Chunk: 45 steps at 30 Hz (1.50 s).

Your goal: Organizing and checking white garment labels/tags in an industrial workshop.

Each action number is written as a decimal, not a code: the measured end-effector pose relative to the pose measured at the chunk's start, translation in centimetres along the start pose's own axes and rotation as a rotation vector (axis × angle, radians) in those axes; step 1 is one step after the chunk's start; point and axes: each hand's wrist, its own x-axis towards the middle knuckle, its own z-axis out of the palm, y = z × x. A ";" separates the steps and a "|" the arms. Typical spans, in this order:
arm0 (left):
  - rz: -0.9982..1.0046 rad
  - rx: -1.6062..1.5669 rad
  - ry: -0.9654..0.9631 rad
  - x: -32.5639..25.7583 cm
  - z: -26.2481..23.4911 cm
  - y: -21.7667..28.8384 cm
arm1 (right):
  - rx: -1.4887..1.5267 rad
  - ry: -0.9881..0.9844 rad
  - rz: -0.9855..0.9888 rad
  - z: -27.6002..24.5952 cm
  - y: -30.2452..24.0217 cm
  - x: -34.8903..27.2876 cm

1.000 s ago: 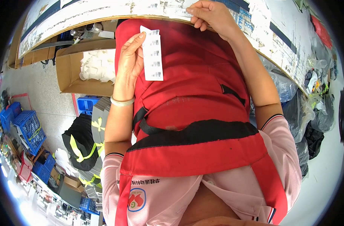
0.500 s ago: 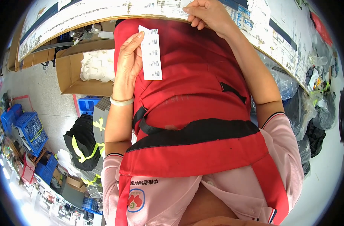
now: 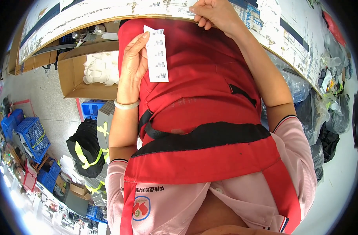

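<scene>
Left hand (image 3: 132,66) is up in front of the red apron (image 3: 194,102), fingers (image 3: 136,45) closed along the left edge of a white label strip (image 3: 157,54). The strip's long axis runs up and down in the view, its top end pointing toward the worktop (image 3: 108,13) edge, with several dark printed blocks down its face. It hangs free of the worktop, just short of the rim, lying to the right of the gripping fingers and over the apron.

Right hand (image 3: 214,13) is on the worktop edge, up and to the right of the strip, fingers curled down with the tips pressed on the pale surface there; whether they pinch anything I cannot tell. The two hands are near each other but apart, and the left one alone has the strip.

Containers now: left of the left hand, under the worktop, an open cardboard box (image 3: 75,74) stands on the floor, holding a heap of white pieces. Further left and lower, blue crates (image 3: 32,135) stand on the floor, contents too small to read. On the right side, grey plastic bags (image 3: 324,117) bulge, filled with dark stuff.
</scene>
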 end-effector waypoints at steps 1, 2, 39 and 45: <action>0.005 0.004 0.006 0.0 -0.1 0.0 | -0.001 -0.001 -0.005 0.0 0.0 0.0; 0.005 0.004 0.006 0.0 -0.1 0.0 | -0.003 -0.003 -0.010 0.0 0.1 0.1; 0.283 0.628 0.011 -1.4 3.0 0.3 | -0.026 -0.054 -0.146 0.0 -1.0 -2.2; 0.289 0.735 0.033 -2.7 6.1 1.7 | 0.007 -0.131 -0.241 0.8 -1.2 -4.7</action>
